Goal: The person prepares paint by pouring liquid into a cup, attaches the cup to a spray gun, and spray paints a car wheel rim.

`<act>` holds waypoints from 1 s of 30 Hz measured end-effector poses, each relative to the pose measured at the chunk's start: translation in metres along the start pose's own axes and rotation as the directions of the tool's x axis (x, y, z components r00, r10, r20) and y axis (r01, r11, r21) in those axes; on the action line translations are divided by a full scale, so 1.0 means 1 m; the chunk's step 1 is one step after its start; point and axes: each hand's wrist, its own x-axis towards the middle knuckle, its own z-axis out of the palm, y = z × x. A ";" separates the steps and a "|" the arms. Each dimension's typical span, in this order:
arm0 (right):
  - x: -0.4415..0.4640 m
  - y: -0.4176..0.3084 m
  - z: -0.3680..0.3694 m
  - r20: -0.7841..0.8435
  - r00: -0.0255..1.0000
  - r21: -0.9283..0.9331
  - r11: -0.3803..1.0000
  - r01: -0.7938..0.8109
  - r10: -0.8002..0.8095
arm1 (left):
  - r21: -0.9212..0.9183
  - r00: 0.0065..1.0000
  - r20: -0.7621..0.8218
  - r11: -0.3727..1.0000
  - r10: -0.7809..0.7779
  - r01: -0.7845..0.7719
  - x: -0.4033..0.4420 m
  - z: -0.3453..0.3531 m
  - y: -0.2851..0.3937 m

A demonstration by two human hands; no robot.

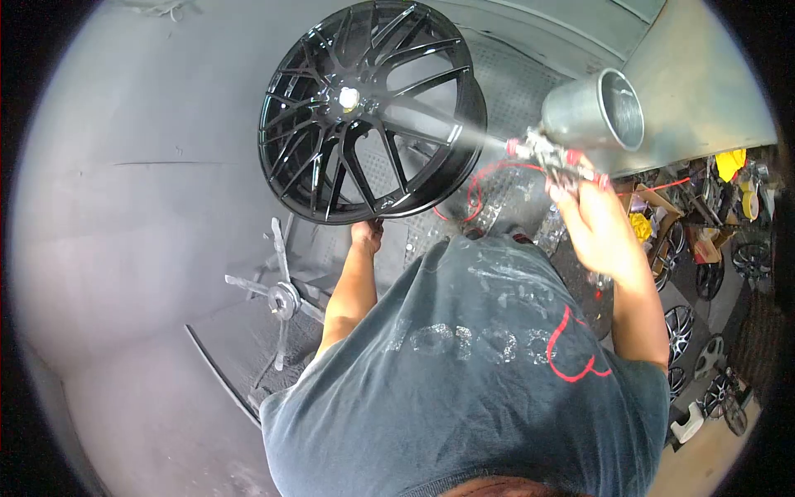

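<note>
My right hand point(600, 228) is wrapped around a spray gun point(551, 157) with a metal paint cup point(580, 112) on top. A pale mist streams left from its nozzle onto a glossy black alloy wheel point(368, 166), which has many thin spokes and a whitish piece at its hub. At the lower edge of the wheel, my left hand point(367, 235) grips the rim from below, and the rim partly hides its fingers. Whatever holds the wheel up is hidden behind it.
A red air hose point(474, 195) loops behind the gun. To the left stands a grey-coated stand with several arms point(283, 300). Several wheels point(679, 327), cardboard boxes point(658, 203) and yellow items point(730, 163) crowd the right side. A grey wall point(141, 166) rises on the left.
</note>
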 end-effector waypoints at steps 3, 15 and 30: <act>-0.016 -0.017 0.000 0.163 0.983 0.134 0.985 -0.108 0.085 | -0.070 0.999 0.009 0.996 -0.046 0.047 0.007 -0.010 -0.013; -0.004 0.004 0.024 -0.068 0.995 -0.019 0.997 -0.073 0.072 | -0.245 0.993 0.084 0.964 -0.088 0.107 -0.042 0.046 -0.042; -0.002 -0.029 0.020 0.209 0.944 0.060 0.960 -0.272 0.254 | 0.074 0.882 0.284 0.926 -0.376 0.370 -0.063 0.068 -0.061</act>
